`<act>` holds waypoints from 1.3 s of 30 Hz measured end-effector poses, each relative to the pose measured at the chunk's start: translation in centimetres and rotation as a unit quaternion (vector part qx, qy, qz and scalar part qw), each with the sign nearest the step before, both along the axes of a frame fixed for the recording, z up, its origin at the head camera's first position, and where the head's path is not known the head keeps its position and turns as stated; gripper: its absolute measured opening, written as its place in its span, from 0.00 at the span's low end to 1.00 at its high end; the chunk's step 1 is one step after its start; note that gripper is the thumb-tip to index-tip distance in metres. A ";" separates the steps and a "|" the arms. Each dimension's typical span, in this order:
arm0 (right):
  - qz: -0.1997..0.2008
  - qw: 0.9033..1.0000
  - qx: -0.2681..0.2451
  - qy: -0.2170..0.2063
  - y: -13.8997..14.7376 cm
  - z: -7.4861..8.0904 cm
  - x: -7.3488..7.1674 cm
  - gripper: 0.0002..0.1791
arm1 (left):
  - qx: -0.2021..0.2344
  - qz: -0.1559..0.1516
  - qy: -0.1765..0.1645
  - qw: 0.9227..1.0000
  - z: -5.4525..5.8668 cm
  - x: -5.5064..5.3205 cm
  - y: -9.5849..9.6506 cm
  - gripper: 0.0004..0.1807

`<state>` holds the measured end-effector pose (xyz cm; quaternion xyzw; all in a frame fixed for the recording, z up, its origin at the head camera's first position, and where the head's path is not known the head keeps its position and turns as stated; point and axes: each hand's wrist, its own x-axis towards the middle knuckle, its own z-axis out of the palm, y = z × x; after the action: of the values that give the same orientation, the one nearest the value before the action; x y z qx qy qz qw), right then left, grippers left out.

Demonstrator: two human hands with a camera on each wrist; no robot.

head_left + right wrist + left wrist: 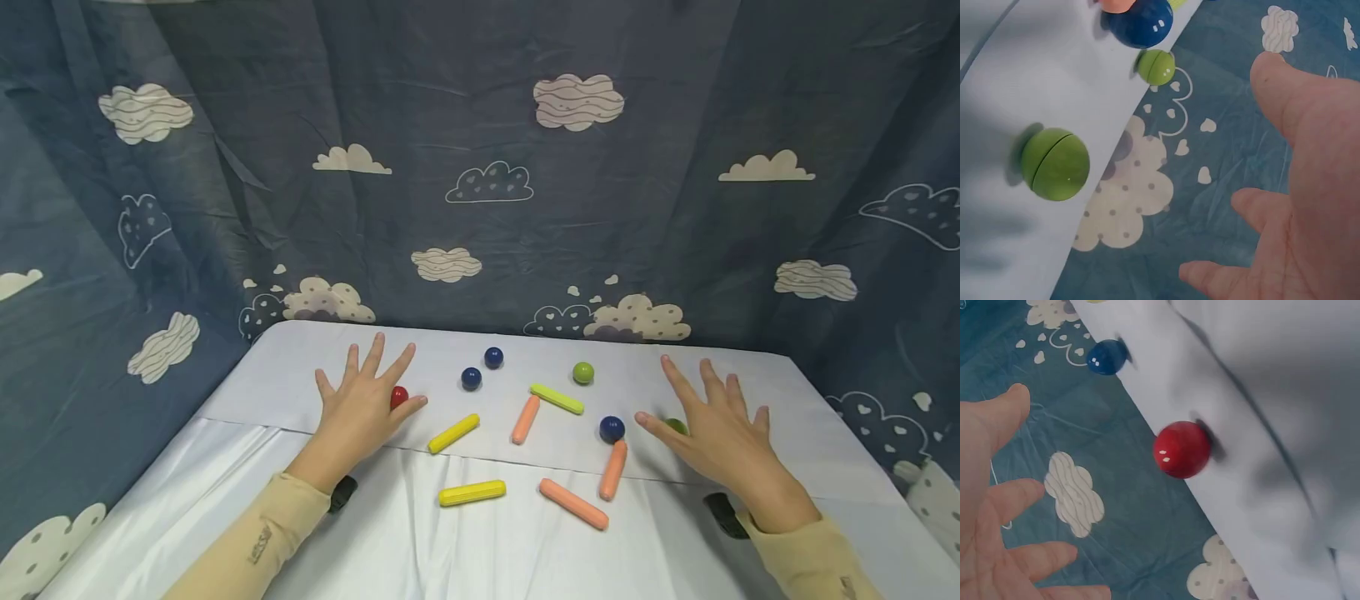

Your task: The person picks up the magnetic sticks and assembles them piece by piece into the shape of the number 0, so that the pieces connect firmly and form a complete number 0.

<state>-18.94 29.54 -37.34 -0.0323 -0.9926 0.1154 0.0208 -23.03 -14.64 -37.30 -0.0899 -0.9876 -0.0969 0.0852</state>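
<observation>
My left hand (358,414) is held over the left of the table with fingers spread, holding nothing. Partly hidden behind its thumb and index finger is a red ball (399,396), seen whole in the left wrist view as a glossy red ball (1182,450). Over the right side, my right hand (716,433) also spreads its fingers, with nothing in them. A green ball (677,426) peeks out between its thumb and index finger; the right wrist view shows a seam around this green ball (1055,164). A blue ball (612,429) lies just left of the right thumb.
Between the hands lie yellow sticks (453,433), orange sticks (573,503) and a lime stick (557,398). Two blue balls (471,379) and another green ball (582,372) sit farther back. A dark cloud-patterned curtain (480,225) rises behind the white-covered table (360,542).
</observation>
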 end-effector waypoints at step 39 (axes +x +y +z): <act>0.069 0.993 -0.069 -0.072 -1.6 0.3 -2.3 0.33 | 0.053 -0.279 -0.073 0.956 0.5 -8.7 12.5 0.17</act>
<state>-21.24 27.89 -37.09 0.0268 -0.9811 0.1817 -0.0610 -31.68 -2.19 -36.82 -0.3504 -0.9200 -0.1751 -0.0131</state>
